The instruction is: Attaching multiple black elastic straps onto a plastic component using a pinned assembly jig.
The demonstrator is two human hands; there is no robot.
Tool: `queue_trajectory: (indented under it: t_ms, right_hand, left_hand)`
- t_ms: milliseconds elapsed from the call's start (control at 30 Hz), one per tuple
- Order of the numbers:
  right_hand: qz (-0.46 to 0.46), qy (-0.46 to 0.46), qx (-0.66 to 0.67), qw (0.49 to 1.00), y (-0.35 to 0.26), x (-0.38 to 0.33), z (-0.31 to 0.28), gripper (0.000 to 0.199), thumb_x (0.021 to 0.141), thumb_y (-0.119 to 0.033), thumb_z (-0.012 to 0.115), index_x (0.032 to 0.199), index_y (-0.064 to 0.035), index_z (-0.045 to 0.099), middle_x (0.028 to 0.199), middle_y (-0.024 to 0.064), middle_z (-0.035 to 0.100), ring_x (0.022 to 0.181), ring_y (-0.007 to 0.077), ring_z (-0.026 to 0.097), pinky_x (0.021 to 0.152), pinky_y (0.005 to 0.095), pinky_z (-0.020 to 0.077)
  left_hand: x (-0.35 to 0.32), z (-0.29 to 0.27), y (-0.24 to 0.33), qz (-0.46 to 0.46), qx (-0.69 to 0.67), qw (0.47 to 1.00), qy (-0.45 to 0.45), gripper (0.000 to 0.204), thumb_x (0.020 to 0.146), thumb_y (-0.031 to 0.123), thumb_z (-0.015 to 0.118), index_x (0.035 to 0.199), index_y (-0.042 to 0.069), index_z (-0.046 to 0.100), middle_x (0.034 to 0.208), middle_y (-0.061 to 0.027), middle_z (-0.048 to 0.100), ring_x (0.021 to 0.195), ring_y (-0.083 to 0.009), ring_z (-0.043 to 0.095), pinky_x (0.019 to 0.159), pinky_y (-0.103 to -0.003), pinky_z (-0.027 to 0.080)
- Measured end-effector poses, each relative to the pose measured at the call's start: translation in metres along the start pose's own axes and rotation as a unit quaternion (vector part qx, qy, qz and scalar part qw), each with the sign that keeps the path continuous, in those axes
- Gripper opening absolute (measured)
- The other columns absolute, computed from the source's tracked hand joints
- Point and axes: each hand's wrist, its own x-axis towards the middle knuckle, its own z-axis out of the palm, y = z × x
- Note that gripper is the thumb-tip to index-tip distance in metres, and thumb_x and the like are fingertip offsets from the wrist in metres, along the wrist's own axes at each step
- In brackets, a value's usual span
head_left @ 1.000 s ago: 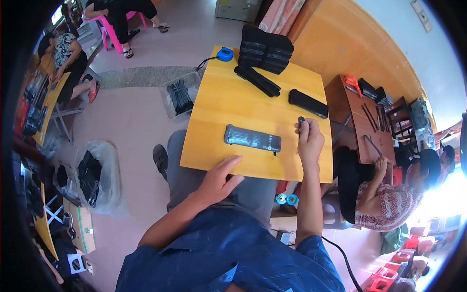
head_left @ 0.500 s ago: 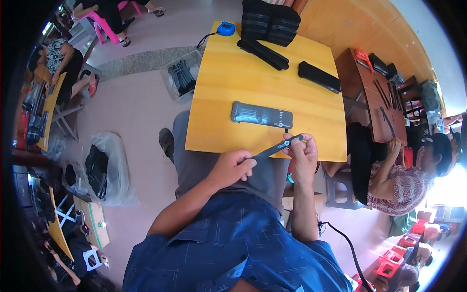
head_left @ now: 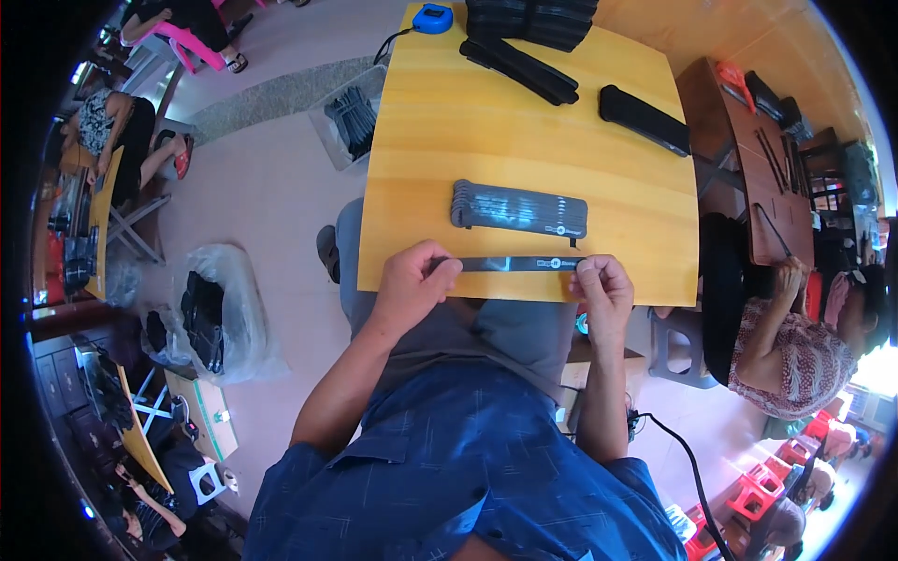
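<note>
yellow wooden table (head_left: 449,131) over pale floor; both hands pinch a dark strip (head_left: 510,265).

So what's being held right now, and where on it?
A thin dark strip, pinched at its two ends: left hand on the left end, right hand on the right.

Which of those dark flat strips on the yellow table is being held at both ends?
The single thin dark strip at the table's near edge, pinched between left hand and right hand.
</note>
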Motion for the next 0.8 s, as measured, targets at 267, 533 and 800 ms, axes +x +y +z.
queue_trajectory:
  t_ms: [267, 533, 800]
  right_hand:
    - [0.007, -0.004, -0.089, 0.996, -0.005, 0.024, -0.004, 0.014, 0.104, -0.012, 0.069, 0.096, -0.0006, 0.067, 0.077, -0.0036, 0.064, 0.068, 0.0021, 0.054, 0.061, 0.0193, 0.0439]
    - [0.007, -0.011, -0.159, 0.987, -0.001, 0.046, -0.011, 0.016, 0.102, -0.012, 0.071, 0.092, -0.0001, 0.067, 0.075, -0.0064, 0.061, 0.067, 0.0008, 0.048, 0.061, 0.0189, 0.0407]
    - [0.030, -0.019, -0.220, 0.975, -0.003, 0.053, -0.013, 0.016, 0.102, -0.012, 0.071, 0.092, 0.0003, 0.067, 0.074, -0.0064, 0.060, 0.066, 0.0013, 0.048, 0.059, 0.0201, 0.0403]
  left_hand:
    - [0.024, -0.003, 0.014, -0.021, 0.043, 0.998, 0.047, 0.013, 0.098, 0.010, 0.070, 0.094, -0.002, 0.069, 0.074, -0.0047, 0.071, 0.062, -0.0089, 0.066, 0.057, -0.024, 0.050]
    - [0.043, -0.008, 0.013, 0.019, 0.192, 0.979, 0.065, 0.014, 0.099, 0.010, 0.071, 0.089, 0.000, 0.069, 0.069, -0.0011, 0.067, 0.060, -0.0060, 0.061, 0.056, -0.023, 0.049]
    - [0.048, -0.009, 0.020, -0.005, 0.190, 0.980, 0.052, 0.015, 0.102, 0.011, 0.065, 0.093, -0.001, 0.068, 0.071, -0.0019, 0.065, 0.063, -0.0073, 0.061, 0.058, -0.024, 0.048]
